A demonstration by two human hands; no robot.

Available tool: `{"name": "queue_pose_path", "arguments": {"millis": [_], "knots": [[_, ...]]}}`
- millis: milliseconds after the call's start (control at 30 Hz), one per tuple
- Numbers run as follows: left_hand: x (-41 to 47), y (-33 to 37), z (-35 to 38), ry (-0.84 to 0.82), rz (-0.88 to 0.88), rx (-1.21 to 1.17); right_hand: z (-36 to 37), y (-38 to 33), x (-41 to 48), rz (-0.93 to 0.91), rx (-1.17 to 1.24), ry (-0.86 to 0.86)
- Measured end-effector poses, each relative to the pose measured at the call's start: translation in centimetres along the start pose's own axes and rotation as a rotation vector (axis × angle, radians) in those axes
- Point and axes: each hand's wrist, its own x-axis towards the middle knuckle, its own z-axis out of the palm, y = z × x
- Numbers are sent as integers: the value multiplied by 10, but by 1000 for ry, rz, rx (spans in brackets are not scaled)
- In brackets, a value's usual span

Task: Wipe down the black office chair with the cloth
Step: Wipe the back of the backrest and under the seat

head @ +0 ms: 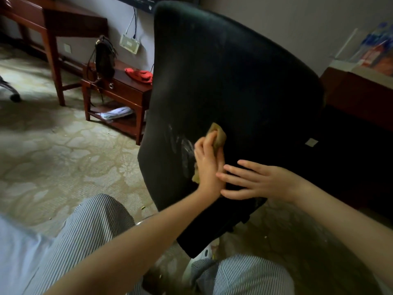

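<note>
At far left, a wooden desk (53, 22) stands against the wall on patterned carpet (63, 156). To its right is a low wooden side table (127, 90). A dark bag (104, 58) stands upright on its top, a red fabric item (140, 74) lies beside the bag, and papers (116, 113) rest on the lower shelf. The black office chair (234, 71) fills the centre of the view, its backrest turned toward the person and tilted. A whitish smear (185, 145) marks the lower left part of the backrest. The left hand (207, 165) is just right of the smear. Its fingers curl over the tan cloth (219, 135) and press it flat against the backrest. The cloth shows above the fingers and again below the heel of the hand. The right hand (255, 182) lies on the lower backrest with fingers straight and spread, holding nothing. Its fingertips touch the left wrist. Striped trousers (91, 231) cover both knees in the foreground. At far right, a dark wooden cabinet (350, 92) carries blurred packaged goods that cannot be identified.
</note>
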Motion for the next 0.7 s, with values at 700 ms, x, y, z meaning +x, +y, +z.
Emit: {"name": "queue_pose_path", "arguments": {"millis": [700], "knots": [[-4, -79, -28, 83, -488, 32, -2, -6, 7, 219, 201, 46]]}}
